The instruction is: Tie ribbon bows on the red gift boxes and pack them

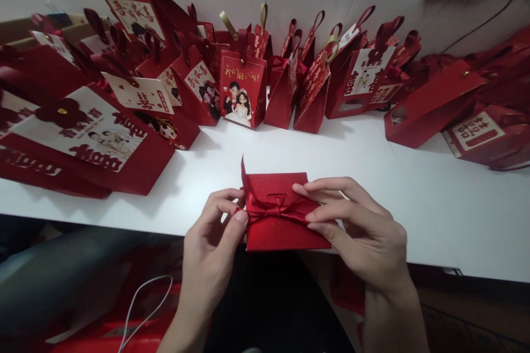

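A flat red glittery paper gift bag [281,226] lies at the near edge of the white table [434,204]. A red satin ribbon [278,210] runs across its front. My left hand [211,248] pinches the ribbon's left end between thumb and forefinger. On the other side, my right hand [356,226] pinches the ribbon's right end, with its fingers laid over the bag's right side. Both hands are closed on the ribbon.
Many red wedding favour bags stand and lie along the back of the table, such as one with a cartoon couple [242,91] and a large flat one [83,138] at left. More lie at right [430,102]. A white cable [143,303] hangs below the table.
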`<action>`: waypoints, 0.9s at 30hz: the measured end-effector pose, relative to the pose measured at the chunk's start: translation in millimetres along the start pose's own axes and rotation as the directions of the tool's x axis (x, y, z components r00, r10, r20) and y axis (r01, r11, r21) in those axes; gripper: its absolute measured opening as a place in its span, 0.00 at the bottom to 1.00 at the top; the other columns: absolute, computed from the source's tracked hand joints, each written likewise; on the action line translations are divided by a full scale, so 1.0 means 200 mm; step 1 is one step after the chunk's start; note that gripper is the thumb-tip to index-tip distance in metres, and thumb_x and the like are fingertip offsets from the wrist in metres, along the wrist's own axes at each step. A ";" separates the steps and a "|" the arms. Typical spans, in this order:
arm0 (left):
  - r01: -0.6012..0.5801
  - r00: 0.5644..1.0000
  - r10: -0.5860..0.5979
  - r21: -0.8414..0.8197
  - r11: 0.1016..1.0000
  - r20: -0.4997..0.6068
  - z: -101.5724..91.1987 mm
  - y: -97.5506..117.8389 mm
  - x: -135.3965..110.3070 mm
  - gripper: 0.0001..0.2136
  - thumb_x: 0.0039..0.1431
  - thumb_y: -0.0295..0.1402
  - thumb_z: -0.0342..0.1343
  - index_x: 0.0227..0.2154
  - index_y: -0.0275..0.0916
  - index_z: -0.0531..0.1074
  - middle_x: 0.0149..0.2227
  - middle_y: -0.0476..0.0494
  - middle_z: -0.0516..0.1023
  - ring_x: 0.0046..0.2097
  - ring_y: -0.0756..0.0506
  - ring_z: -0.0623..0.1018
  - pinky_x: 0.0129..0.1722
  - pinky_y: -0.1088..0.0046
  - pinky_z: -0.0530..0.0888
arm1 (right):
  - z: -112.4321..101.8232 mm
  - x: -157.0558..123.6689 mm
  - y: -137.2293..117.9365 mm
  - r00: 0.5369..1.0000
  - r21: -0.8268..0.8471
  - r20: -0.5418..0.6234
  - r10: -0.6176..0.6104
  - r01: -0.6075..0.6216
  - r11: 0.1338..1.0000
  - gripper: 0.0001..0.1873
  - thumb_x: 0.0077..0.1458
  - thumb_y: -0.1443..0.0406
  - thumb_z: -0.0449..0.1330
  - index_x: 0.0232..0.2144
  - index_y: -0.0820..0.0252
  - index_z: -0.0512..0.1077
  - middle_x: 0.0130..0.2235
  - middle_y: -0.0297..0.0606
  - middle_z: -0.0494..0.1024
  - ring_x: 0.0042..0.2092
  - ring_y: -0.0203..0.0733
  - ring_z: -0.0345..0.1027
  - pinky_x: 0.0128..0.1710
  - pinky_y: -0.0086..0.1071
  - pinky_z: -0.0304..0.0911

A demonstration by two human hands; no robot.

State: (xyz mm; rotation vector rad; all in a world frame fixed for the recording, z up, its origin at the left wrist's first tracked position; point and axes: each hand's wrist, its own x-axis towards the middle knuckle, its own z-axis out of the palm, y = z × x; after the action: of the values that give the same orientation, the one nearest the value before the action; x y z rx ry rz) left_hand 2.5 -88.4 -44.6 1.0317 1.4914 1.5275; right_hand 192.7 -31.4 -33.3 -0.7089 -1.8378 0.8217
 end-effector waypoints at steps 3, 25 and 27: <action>0.014 1.000 -0.014 -0.032 0.999 -0.027 -0.01 -0.02 0.00 0.08 0.58 0.35 0.55 0.25 0.40 0.67 0.44 0.48 0.70 0.43 0.47 0.72 0.36 0.78 0.70 | 0.01 0.00 0.00 0.999 0.097 0.022 0.024 -0.026 0.995 0.11 0.53 0.76 0.59 0.32 0.56 0.75 0.47 0.40 0.72 0.49 0.47 0.71 0.51 0.46 0.69; -0.169 0.986 0.163 0.238 0.957 0.044 0.02 0.08 -0.05 0.07 0.58 0.31 0.53 0.25 0.41 0.64 0.38 0.47 0.69 0.43 0.47 0.71 0.40 0.76 0.70 | 0.11 0.29 -0.14 0.941 -0.404 0.334 0.057 0.088 0.911 0.04 0.53 0.66 0.62 0.26 0.57 0.72 0.39 0.36 0.75 0.43 0.43 0.69 0.45 0.40 0.65; -0.199 0.980 0.196 0.297 0.934 0.041 0.02 0.07 -0.05 0.07 0.57 0.29 0.52 0.24 0.41 0.62 0.36 0.47 0.67 0.43 0.47 0.70 0.41 0.76 0.69 | 0.12 0.30 -0.13 0.941 -0.369 0.323 0.098 0.030 0.929 0.06 0.53 0.67 0.61 0.24 0.58 0.72 0.39 0.35 0.76 0.42 0.41 0.70 0.45 0.37 0.65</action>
State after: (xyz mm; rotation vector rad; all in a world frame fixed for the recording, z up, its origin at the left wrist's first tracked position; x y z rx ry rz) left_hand 10.0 -97.4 -31.6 1.4013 1.6897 1.4535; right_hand 146.1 -5.9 12.8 -0.8797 -2.3341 0.6519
